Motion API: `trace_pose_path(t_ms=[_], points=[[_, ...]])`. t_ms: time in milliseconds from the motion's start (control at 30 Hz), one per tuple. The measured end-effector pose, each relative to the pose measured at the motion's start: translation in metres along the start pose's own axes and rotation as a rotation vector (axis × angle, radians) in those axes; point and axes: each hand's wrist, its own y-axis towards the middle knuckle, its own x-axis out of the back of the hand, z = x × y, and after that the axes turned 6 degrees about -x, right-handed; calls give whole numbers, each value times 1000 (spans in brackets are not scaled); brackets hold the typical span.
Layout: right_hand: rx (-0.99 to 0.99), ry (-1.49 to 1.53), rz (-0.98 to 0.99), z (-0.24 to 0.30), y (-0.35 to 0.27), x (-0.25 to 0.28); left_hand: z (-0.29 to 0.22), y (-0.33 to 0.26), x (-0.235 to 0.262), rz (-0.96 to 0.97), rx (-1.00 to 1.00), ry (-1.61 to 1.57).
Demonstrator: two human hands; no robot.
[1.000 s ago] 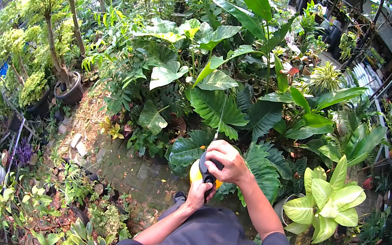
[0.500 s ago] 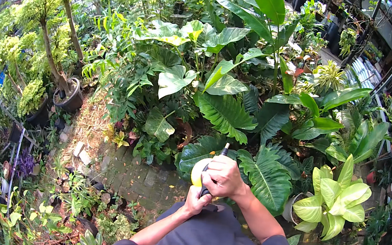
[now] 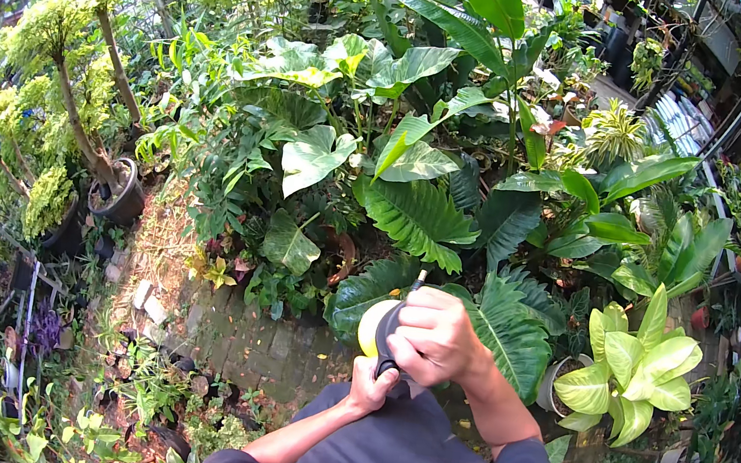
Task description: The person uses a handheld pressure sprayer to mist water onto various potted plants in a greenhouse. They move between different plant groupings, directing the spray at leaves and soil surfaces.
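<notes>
In front of my torso I hold a yellow and black spray bottle (image 3: 371,328) with both hands. Its yellow body is rounded, and a thin dark nozzle (image 3: 421,278) points away from me. My right hand (image 3: 434,335) is closed in a fist over the black upper part. Lower down and to the left, my left hand (image 3: 370,383) is closed round the black part near the body, thumb up. My fingers cover much of the bottle. Just beyond the nozzle spread broad, ribbed dark-green leaves (image 3: 500,330).
A potted yellow-green plant (image 3: 630,372) stands to my right. Dense leafy plants (image 3: 411,209) fill the bed ahead. At the left, a small tree grows in a dark pot (image 3: 120,192). Mossy paving (image 3: 251,338) lies before me, with pale blocks (image 3: 153,307) beside it.
My right hand has risen closer and shifted slightly right, showing more of the black part. My left hand keeps its grip. The view has turned a little to the right.
</notes>
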Motion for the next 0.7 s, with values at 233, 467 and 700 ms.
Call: trace_pose_path(t_ms=[233, 467, 700], points=[[9, -30, 139, -23, 27, 6, -10, 28, -14, -58, 47, -89], [31, 46, -62, -38, 24, 20, -13, 53, -44, -316, -123, -26], [142, 222, -145, -52, 26, 47, -2, 56, -48, -9, 210, -439]])
